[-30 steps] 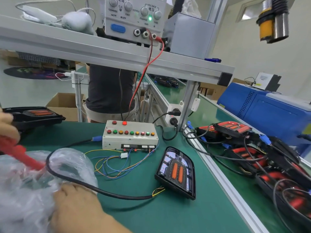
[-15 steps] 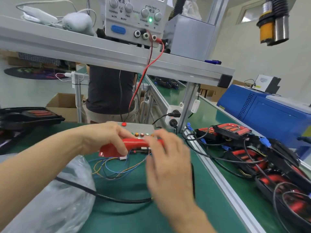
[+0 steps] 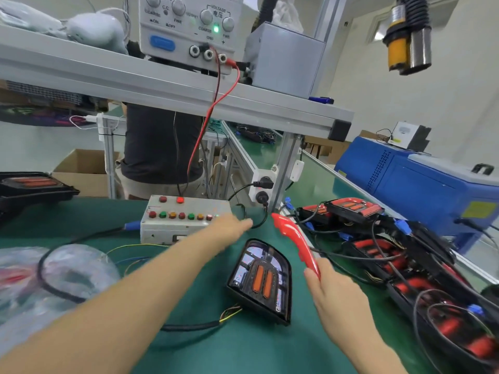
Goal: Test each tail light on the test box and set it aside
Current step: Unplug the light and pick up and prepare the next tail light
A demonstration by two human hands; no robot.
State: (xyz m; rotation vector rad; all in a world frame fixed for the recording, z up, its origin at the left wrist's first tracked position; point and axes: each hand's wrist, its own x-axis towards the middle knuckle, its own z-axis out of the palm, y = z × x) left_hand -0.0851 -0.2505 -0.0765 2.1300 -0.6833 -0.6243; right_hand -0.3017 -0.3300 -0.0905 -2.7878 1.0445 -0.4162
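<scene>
A long red tail light strip (image 3: 294, 240) points up and away over the green bench, and my right hand (image 3: 333, 295) grips its near end. My left hand (image 3: 229, 228) reaches across with fingers stretched, blurred, touching the right front corner of the grey test box (image 3: 172, 225), which has a row of coloured buttons and one lit red lamp. A black tail light (image 3: 260, 279) with two orange bars lies flat between my arms, its black cable (image 3: 189, 326) trailing left.
A heap of black and red tail lights (image 3: 405, 260) with cables fills the right side. A clear plastic bag (image 3: 40, 287) lies at the left. Another tail light (image 3: 29, 184) sits far left. A power supply (image 3: 189, 25) stands on the shelf above; a blue machine (image 3: 421, 182) is right.
The red strip passed from my left hand to my right hand, which swung it to the right. My left hand let go and moved to the test box.
</scene>
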